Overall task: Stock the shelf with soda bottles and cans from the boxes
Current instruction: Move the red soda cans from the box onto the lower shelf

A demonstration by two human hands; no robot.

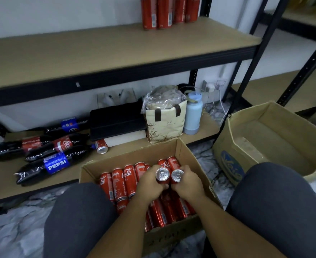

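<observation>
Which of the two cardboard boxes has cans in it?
The box between the knees: rows of red cans fill it. The box on the right shows only bare cardboard inside.

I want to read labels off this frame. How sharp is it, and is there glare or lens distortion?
Head view, centre: fairly sharp, the Pepsi bottle label reads. Head view, hands: light glares off the tops of the left can in the left hand and right can in the right hand. Head view, edges: upper-shelf cans smear, and the wide lens tilts the shelf upright.
</observation>
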